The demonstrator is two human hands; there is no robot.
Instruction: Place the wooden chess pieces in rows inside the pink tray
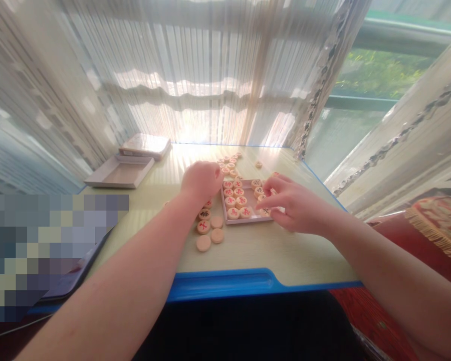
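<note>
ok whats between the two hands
The head view shows a pale tray holding red-marked xiangqi pieces between the left hand and the right hand.

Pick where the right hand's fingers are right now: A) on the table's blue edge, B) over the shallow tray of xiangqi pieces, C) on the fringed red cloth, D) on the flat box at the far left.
B: the right hand reaches over the shallow tray, its fingers among the xiangqi pieces.
</note>
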